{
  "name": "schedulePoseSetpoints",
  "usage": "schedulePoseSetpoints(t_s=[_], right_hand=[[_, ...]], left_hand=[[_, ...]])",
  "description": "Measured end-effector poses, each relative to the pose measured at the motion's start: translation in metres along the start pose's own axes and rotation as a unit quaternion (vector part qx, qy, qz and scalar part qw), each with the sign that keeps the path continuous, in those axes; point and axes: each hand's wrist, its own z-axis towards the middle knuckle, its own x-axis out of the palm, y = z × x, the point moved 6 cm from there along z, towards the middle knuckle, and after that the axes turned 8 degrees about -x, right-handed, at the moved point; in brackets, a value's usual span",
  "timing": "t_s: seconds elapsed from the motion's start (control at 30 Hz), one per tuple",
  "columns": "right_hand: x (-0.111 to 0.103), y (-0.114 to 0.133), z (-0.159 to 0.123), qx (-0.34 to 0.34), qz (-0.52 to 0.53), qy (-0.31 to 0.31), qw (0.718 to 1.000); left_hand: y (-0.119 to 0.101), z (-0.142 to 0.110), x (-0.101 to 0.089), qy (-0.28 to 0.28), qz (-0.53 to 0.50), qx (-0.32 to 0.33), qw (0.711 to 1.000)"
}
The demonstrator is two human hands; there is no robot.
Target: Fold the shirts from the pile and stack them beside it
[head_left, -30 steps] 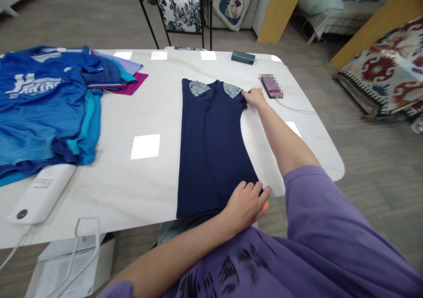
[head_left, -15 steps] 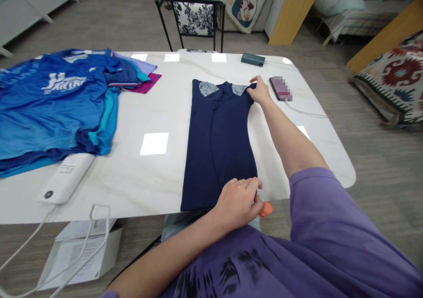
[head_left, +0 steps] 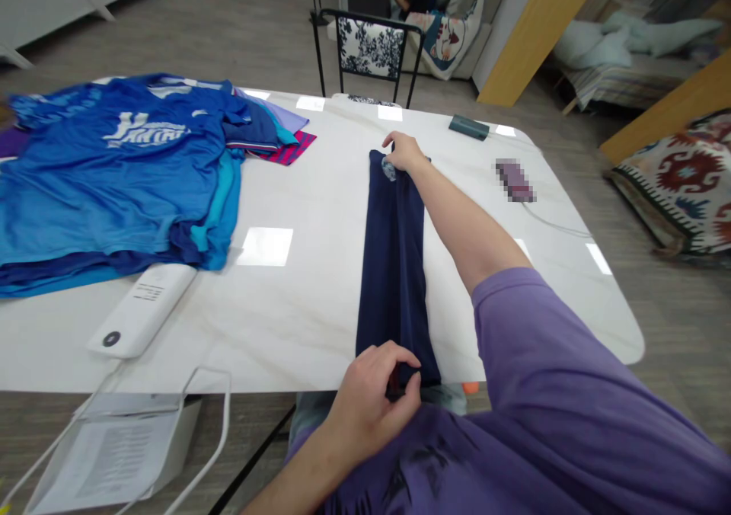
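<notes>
Far left on the white table (head_left: 297,302): one pile of blue shirts (head_left: 114,187), number of layers impossible to tell. Nearer, just beside that pile: one white power bank (head_left: 142,311), with one white box (head_left: 108,454) below the table edge. In the middle: one navy shirt (head_left: 394,271) folded into a narrow strip, running from near edge to far. Left hand (head_left: 371,401) pinching the near hem, right hand (head_left: 404,151) gripping the far collar end. Beyond, one black chair (head_left: 371,46). Far right: one dark green case (head_left: 468,127), one phone (head_left: 514,180) on a cable.
</notes>
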Motion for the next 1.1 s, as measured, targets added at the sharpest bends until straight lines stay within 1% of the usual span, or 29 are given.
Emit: schedulePoseSetpoints(t_s=[0.03, 0.1, 0.17, 0.2, 0.23, 0.3, 0.37, 0.4, 0.47, 0.53, 0.6, 0.67, 0.77, 0.83, 0.9, 0.93, 0.97, 1.03, 1.1], right_hand=[[0.013, 0.009, 0.003, -0.004, 0.01, 0.012, 1.0], [0.031, 0.019, 0.003, -0.008, 0.029, 0.02, 0.999], [0.035, 0.02, -0.003, -0.016, 0.026, -0.004, 1.0], [0.032, 0.017, -0.009, -0.023, 0.015, -0.024, 0.999], [0.028, 0.014, -0.016, -0.032, 0.001, -0.041, 0.999], [0.019, 0.002, -0.033, -0.041, -0.021, -0.06, 0.997], [0.015, -0.01, -0.05, -0.046, -0.031, -0.044, 0.998], [0.017, -0.014, -0.057, -0.05, -0.034, -0.023, 0.998], [0.027, -0.02, -0.067, -0.053, -0.044, 0.027, 0.997], [0.04, -0.023, -0.071, -0.04, -0.057, 0.069, 0.995], [0.051, -0.024, -0.07, -0.015, -0.066, 0.085, 0.994], [0.058, -0.024, -0.067, 0.003, -0.067, 0.086, 0.994], [0.055, -0.018, -0.065, 0.008, -0.062, 0.078, 0.995], [0.042, -0.007, -0.074, -0.008, -0.054, 0.057, 0.997], [0.02, 0.008, -0.098, -0.04, -0.038, 0.026, 0.998], [0.008, 0.016, -0.118, -0.061, -0.024, 0.016, 0.998], [-0.005, 0.024, -0.145, -0.085, -0.005, 0.015, 0.996], [-0.024, 0.04, -0.215, -0.142, 0.042, 0.045, 0.988], [-0.035, 0.056, -0.303, -0.214, 0.09, 0.111, 0.966]], left_hand=[[0.007, -0.002, -0.001, 0.015, 0.006, -0.019, 1.0], [0.021, -0.007, 0.0, 0.066, 0.037, -0.053, 0.996], [0.031, -0.01, 0.001, 0.103, 0.09, -0.068, 0.988], [0.033, -0.011, 0.001, 0.105, 0.117, -0.061, 0.986], [0.034, -0.01, -0.001, 0.092, 0.143, -0.042, 0.985], [0.031, -0.006, -0.005, 0.039, 0.188, 0.004, 0.981], [0.026, 0.001, -0.006, -0.006, 0.222, 0.054, 0.973], [0.025, 0.004, -0.004, -0.016, 0.241, 0.077, 0.967], [0.026, 0.009, 0.004, -0.003, 0.278, 0.114, 0.954], [0.033, 0.01, 0.014, 0.028, 0.311, 0.128, 0.941], [0.042, 0.009, 0.022, 0.05, 0.331, 0.119, 0.935], [0.048, 0.007, 0.028, 0.061, 0.34, 0.111, 0.932], [0.05, 0.007, 0.03, 0.068, 0.343, 0.104, 0.931], [0.048, 0.007, 0.025, 0.069, 0.341, 0.103, 0.932], [0.046, 0.004, 0.015, 0.072, 0.335, 0.108, 0.933], [0.046, 0.001, 0.008, 0.072, 0.33, 0.112, 0.934], [0.047, -0.003, 0.0, 0.071, 0.326, 0.117, 0.936], [0.052, -0.014, -0.014, 0.073, 0.321, 0.128, 0.935], [0.059, -0.026, -0.022, 0.082, 0.328, 0.142, 0.93]])
